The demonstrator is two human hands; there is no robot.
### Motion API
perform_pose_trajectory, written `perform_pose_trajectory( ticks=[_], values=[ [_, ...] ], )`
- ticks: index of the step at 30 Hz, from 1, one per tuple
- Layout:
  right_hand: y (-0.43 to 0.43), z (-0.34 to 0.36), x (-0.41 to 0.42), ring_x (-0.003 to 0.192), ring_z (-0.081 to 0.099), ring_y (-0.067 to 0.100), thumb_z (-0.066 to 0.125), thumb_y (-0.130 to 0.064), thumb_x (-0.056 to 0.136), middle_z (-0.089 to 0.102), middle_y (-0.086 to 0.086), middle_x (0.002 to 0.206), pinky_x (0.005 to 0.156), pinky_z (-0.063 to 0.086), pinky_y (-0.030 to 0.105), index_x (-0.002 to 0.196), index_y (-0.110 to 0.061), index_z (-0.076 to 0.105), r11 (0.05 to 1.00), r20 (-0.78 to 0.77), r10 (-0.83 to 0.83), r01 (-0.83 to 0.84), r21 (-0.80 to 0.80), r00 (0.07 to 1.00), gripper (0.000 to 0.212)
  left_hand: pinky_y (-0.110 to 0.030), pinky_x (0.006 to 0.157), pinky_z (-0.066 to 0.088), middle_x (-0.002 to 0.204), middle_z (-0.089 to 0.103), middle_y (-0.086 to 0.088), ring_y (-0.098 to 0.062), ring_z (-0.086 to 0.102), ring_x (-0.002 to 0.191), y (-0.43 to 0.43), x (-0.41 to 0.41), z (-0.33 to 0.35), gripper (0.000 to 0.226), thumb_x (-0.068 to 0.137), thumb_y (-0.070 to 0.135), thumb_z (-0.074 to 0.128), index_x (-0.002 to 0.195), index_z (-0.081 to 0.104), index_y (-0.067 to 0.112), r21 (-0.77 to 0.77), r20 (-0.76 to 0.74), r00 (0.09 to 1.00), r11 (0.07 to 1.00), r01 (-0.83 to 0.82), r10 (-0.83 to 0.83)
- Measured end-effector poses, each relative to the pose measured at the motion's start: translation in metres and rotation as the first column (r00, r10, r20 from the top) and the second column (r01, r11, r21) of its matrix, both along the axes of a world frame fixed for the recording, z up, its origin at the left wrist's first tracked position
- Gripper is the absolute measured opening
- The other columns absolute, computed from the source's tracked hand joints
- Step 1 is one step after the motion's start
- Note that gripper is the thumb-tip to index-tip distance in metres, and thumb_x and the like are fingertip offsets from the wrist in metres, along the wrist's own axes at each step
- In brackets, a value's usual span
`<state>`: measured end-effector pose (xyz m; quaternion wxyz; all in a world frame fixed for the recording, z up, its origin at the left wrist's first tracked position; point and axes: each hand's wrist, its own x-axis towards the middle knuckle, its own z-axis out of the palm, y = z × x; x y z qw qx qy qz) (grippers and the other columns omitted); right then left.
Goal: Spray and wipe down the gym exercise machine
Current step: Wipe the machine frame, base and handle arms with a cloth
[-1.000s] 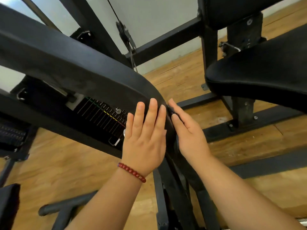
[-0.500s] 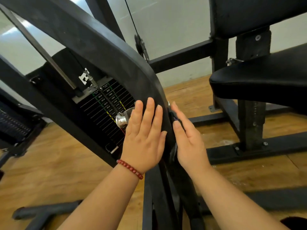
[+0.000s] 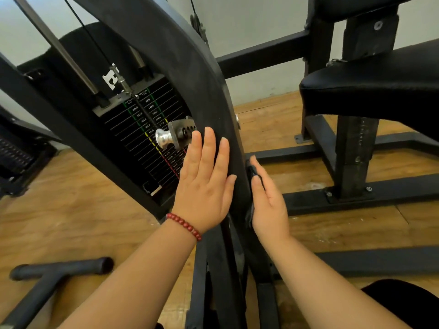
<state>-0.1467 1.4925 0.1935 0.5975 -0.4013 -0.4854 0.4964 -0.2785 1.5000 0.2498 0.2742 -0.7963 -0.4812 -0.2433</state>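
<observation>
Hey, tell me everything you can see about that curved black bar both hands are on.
The curved bar is broad, matte black, seemingly painted metal, with pale dusty scuffs. It sweeps from top left down to bottom centre, in front of the weight stack. A holed plate with a shiny knob juts from its left edge. The left hand lies flat on its face; the right hand presses something dark against its right edge.

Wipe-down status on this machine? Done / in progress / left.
Done: unclear; nothing shows spraying, and the curved arm looks smudged, not visibly wet. In hand: right hand presses what seems a dark cloth against the arm's side edge, left hand flat on its face. Left: probably the seat pad, weight stack and lower frame; none shows any sign of wiping.
</observation>
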Motion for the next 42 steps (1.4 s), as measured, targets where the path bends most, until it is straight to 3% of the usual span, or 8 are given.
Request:
perform_pose_trajectory(
  ticks=[4,11,17,22,25,31,38,42],
  values=[
    [-0.006,-0.023,0.000,0.127,0.047,-0.006,0.042,-0.033,0.104,0.054,-0.031,0.123,0.103,0.036,0.008,0.127,-0.047,0.051,0.974,0.005,-0.021,0.022,-0.225,1.000,0.029,-0.038,0.120,-0.003,0.155,-0.036,-0.001,-0.021,-0.027,0.145,-0.002,0.001,-0.014,0.061,0.104,0.041,0.011,0.150,-0.022,0.016,-0.007,0.019,1.000,1.000,-0.023,0.023],
    [0.000,0.004,0.006,0.127,0.039,-0.017,0.040,-0.022,0.105,0.046,-0.030,0.133,0.107,0.031,0.007,0.132,-0.041,0.043,1.000,0.030,0.011,-0.012,0.021,1.000,0.034,-0.040,0.122,-0.006,0.156,-0.033,-0.003,-0.025,-0.024,0.146,-0.006,0.008,-0.028,0.065,0.105,0.036,0.019,0.151,-0.019,0.013,-0.015,0.057,0.998,1.000,0.004,-0.003],
    [-0.012,-0.053,0.002,0.130,0.047,0.002,0.043,-0.031,0.103,0.052,-0.033,0.117,0.098,0.036,0.009,0.126,-0.045,0.050,0.947,-0.014,-0.018,0.012,-0.322,1.000,0.028,-0.037,0.121,-0.008,0.157,-0.032,-0.004,-0.023,-0.024,0.146,-0.010,0.005,-0.049,0.062,0.105,0.037,0.014,0.151,-0.018,0.011,-0.009,0.020,1.000,1.000,0.001,-0.001],
    [-0.005,-0.006,0.005,0.129,0.041,-0.011,0.042,-0.025,0.104,0.050,-0.021,0.138,0.105,0.031,0.006,0.135,-0.041,0.045,0.996,0.049,0.000,0.004,-0.085,0.999,0.034,-0.037,0.121,-0.009,0.157,-0.032,-0.005,-0.024,-0.024,0.146,-0.013,0.011,-0.062,0.063,0.106,0.035,0.018,0.151,-0.018,0.009,-0.009,0.055,0.998,1.000,0.014,-0.014],
    [-0.002,-0.037,0.011,0.125,0.042,-0.013,0.041,-0.026,0.105,0.050,-0.017,0.140,0.100,0.031,0.001,0.138,-0.036,0.046,0.992,0.072,0.020,-0.011,-0.129,0.997,0.036,-0.037,0.121,-0.007,0.158,-0.028,-0.006,-0.024,-0.021,0.147,-0.019,0.013,-0.074,0.063,0.105,0.033,0.019,0.152,-0.015,0.008,-0.009,0.021,1.000,1.000,0.023,-0.023],
    [-0.016,-0.102,0.007,0.122,0.056,0.019,0.043,-0.040,0.102,0.059,-0.004,0.133,0.103,0.046,0.054,0.116,-0.056,0.053,0.840,0.064,0.038,0.003,-0.543,0.997,0.024,-0.038,0.122,-0.005,0.159,-0.027,-0.007,-0.024,-0.020,0.148,-0.018,0.008,-0.084,0.062,0.106,0.032,0.019,0.152,-0.015,0.007,0.009,-0.040,0.999,1.000,0.023,-0.022],
    [-0.005,-0.055,0.009,0.130,0.049,0.007,0.043,-0.034,0.104,0.052,-0.015,0.142,0.109,0.041,0.028,0.140,-0.038,0.047,0.973,0.048,0.022,-0.011,-0.231,0.999,0.037,-0.041,0.118,0.012,0.159,-0.025,-0.006,-0.023,-0.018,0.148,-0.016,0.013,-0.091,0.063,0.106,0.031,0.021,0.152,-0.014,0.008,0.024,0.036,0.999,0.999,0.039,-0.040],
    [-0.019,-0.085,0.008,0.132,0.042,-0.003,0.038,-0.028,0.105,0.048,-0.013,0.142,0.112,0.032,0.017,0.144,-0.030,0.042,0.965,0.082,0.033,-0.010,-0.262,0.996,0.040,-0.037,0.122,-0.004,0.158,-0.028,-0.006,-0.023,-0.020,0.147,-0.018,0.018,-0.092,0.064,0.105,0.033,0.020,0.152,-0.015,0.007,0.015,0.021,1.000,1.000,-0.007,0.007]
  ],
)
